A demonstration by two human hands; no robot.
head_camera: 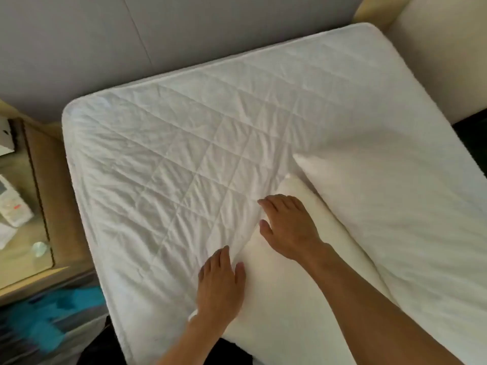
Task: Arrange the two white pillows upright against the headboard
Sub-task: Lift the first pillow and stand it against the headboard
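At the far left a bedside table [31, 206] stands beside the mattress [171, 154], whose quilted cover lies bare up to the grey headboard [79, 48] at the far edge. The left hand [220, 283] rests flat on the near left edge of the near pillow [284, 293], fingers spread, not clenched. The right hand [288, 227] lies open on the same pillow further up, palm down, gripping nothing yet. The second pillow [395, 219] lies flat to the right, touching the first. Both pillows lie well apart from the headboard.

To do this step well, I judge each hand should close on an opposite short edge, lift the pillow clear of its neighbour, carry it far and left, then stand it on its long edge, leaning on the headboard.
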